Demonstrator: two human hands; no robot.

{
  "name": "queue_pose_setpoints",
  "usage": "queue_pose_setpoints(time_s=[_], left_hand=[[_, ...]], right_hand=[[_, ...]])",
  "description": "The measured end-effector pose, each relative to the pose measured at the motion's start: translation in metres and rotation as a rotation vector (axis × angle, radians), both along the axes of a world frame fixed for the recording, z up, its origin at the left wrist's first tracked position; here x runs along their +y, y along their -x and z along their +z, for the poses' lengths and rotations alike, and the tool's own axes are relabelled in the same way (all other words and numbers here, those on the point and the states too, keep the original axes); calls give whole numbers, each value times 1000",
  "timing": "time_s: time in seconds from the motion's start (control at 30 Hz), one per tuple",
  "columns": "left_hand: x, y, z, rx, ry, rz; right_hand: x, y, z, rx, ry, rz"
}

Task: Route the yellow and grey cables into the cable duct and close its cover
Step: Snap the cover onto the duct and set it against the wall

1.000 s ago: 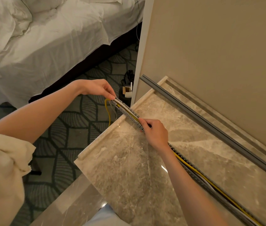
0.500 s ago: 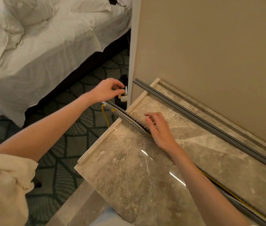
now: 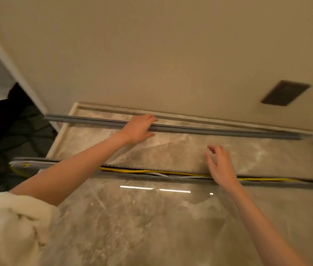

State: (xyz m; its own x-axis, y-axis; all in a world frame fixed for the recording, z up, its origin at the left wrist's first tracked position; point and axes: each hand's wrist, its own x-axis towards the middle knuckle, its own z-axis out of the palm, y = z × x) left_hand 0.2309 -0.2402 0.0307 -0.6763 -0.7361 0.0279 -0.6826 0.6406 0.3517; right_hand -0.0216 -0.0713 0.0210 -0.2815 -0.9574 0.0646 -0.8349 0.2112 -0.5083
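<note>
The open cable duct [image 3: 113, 174] on the marble tabletop [image 3: 151, 227] holds the yellow cable [image 3: 142, 171] and grey cable [image 3: 159, 174], running under the right hand [image 3: 221, 166], now lifted off it, fingers spread. The left hand [image 3: 138, 128] has left the duct's end and grips the cover [image 3: 219, 131] beyond.

Left hand [image 3: 139, 128] leaves cable duct [image 3: 151, 176] end, now grips grey cover [image 3: 209, 129] by wall. Right hand [image 3: 220, 165] lifts off duct, open above it.

Glossy marble counter [image 3: 151, 217], open cable duct [image 3: 171, 178] with cables, grey cover [image 3: 219, 130] near wall
</note>
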Motion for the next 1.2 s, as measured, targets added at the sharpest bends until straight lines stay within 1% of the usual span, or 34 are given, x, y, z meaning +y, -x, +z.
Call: queue_pose_setpoints(time_s=[0.1, 0.23, 0.27, 0.33, 0.43, 0.57, 0.67, 0.73, 0.83, 0.9, 1.0, 1.07, 1.2], left_hand=[[-2, 54, -14, -124, 46, -51], [4, 97, -29, -138, -13, -15], [6, 103, -32, -137, -1, -15], [10, 111, -37, -113, 53, 12], [13, 115, -37, -94, 69, 51], [17, 110, -30, -112, 199, -34], [24, 106, -24, -116, 266, -56], [32, 102, -19, -131, 260, -32], [43, 94, -13, -173, 274, -26], [50, 86, -8, -186, 279, -32], [61, 77, -3, -197, 285, -15], [70, 71, 0, -201, 272, 1], [86, 56, 3, -240, 271, -9]], right_hand=[[19, 36, 6, -1, -15, -82], [41, 65, 10, -16, 4, -155], [48, 71, 11, -22, 8, -166], [60, 81, 12, -31, 3, -177], [76, 97, 14, -48, -11, -167], [87, 115, 15, -75, 6, -192], [89, 127, 11, -131, 31, -236], [89, 132, 10, -239, 52, -333], [84, 140, 9, -533, 128, -554], [80, 149, 12, -767, 196, -677], [75, 163, 16, -1091, 226, -715], [72, 169, 18, -1197, 243, -681], [67, 173, 20, -1250, 349, -698]])
